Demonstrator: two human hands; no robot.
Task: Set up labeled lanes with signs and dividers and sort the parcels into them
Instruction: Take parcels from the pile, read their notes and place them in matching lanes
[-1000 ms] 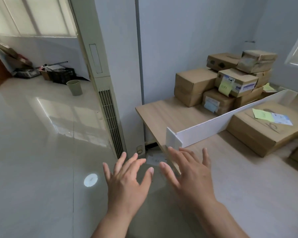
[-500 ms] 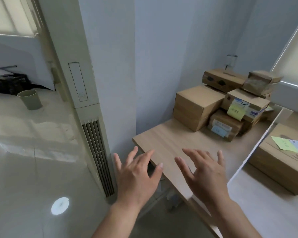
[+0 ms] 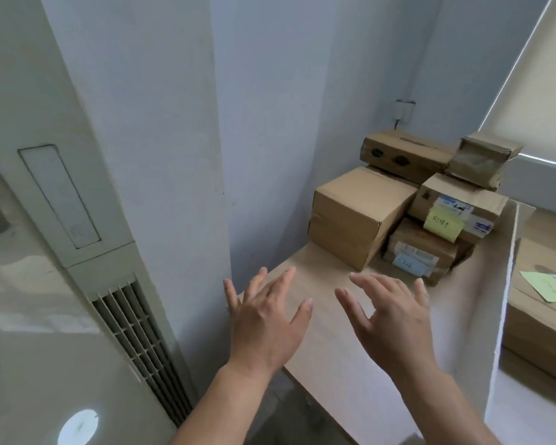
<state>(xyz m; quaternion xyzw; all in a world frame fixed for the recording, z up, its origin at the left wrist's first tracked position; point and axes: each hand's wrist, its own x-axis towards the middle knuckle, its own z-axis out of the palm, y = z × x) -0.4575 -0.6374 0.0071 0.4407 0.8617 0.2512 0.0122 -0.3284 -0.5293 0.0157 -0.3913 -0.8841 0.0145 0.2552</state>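
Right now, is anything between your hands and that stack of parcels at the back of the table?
Nothing visible. Both hands, left and right, hover open over bare table; the parcel stack sits beyond, and the white divider stands off to the right.

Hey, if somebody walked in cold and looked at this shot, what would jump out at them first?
Probably the two open hands in the lower middle, left hand and right hand, fingers spread over the wooden table and holding nothing. Next, the stack of cardboard parcels in the table's far corner against the wall, one bearing a yellow sticky note. A white divider stands upright along the right, with another parcel beyond it.
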